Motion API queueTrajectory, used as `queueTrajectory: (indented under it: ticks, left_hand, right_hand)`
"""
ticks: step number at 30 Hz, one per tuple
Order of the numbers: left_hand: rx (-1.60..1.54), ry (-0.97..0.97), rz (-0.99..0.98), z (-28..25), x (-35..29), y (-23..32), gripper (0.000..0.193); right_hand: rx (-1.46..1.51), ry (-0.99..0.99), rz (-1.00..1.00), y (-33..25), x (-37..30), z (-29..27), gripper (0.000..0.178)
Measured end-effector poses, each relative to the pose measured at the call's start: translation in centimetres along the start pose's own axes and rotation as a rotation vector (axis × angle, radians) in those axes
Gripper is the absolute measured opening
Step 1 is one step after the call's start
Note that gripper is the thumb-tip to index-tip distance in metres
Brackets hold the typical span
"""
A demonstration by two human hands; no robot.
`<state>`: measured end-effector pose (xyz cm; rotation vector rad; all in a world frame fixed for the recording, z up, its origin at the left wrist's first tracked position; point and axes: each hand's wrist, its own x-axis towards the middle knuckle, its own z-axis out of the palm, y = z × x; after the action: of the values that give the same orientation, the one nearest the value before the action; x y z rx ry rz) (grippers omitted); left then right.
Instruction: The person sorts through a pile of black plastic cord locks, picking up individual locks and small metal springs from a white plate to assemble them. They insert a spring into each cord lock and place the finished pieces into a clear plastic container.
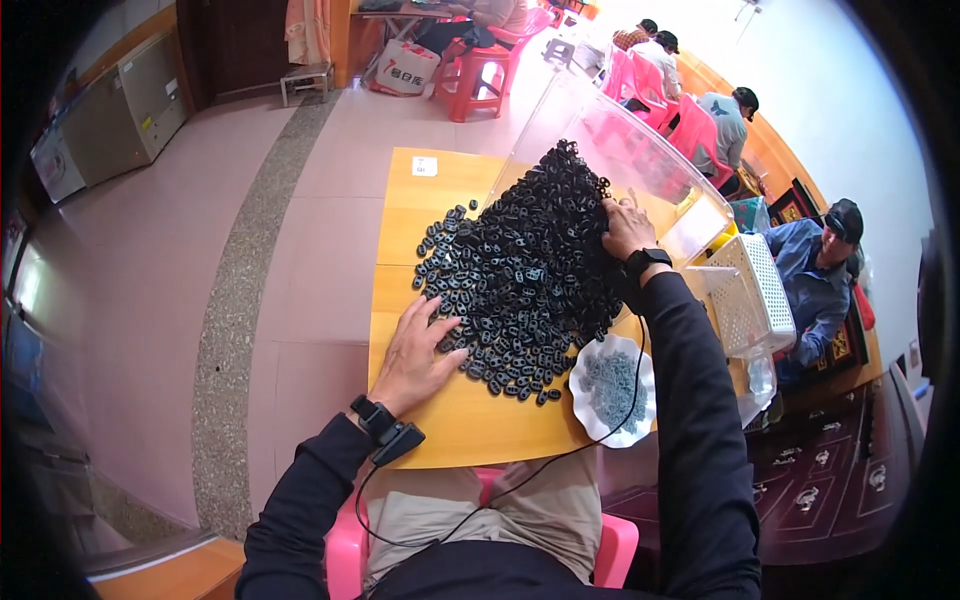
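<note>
A big heap of small black oval plastic pieces with holes [530, 265] covers the middle of the wooden table [480, 440]. My left hand [412, 355] rests at the heap's near left edge, fingers spread and fingertips touching the outermost pieces. On the heap's right flank lies my right hand [628, 232], its fingers apart and bent against the pieces, with no separate piece visible in its grasp. Just below the heap, a white scalloped dish [645, 415] holds many small grey parts, too small to name.
A clear plastic bin [520, 125] lies at the heap's far side. White perforated baskets [750, 290] stand to the right, beside a seated co-worker [825, 265]. A black cable [530, 475] runs between my wrists, past the dish. A small white label [424, 166] lies at the table's far left.
</note>
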<state>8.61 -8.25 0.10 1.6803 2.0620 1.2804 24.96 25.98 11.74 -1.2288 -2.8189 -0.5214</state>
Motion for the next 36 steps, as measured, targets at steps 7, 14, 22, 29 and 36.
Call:
queueTrajectory:
  ticks: [7,14,22,29,36]
  left_hand:
    - [0.014,0.015,-0.006,0.0,-0.2,0.0,0.044]
    - [0.022,0.025,0.006,0.1,-0.3,0.0,0.044]
    - [0.02,0.048,0.021,0.1,-0.2,0.3,0.043]
    - [0.017,0.053,0.016,0.0,-0.4,0.2,0.043]
    - [0.007,0.077,0.043,0.4,-0.5,0.0,0.043]
  right_hand:
    - [0.192,-0.05,0.053,-0.2,0.4,0.3,0.037]
    - [0.186,-0.036,0.093,-0.2,0.9,1.4,0.031]
    - [0.237,0.003,0.062,0.1,0.9,1.7,0.025]
    - [0.231,0.031,0.123,-0.6,0.3,0.3,0.024]
    - [0.275,0.13,0.115,0.5,0.9,0.2,0.019]
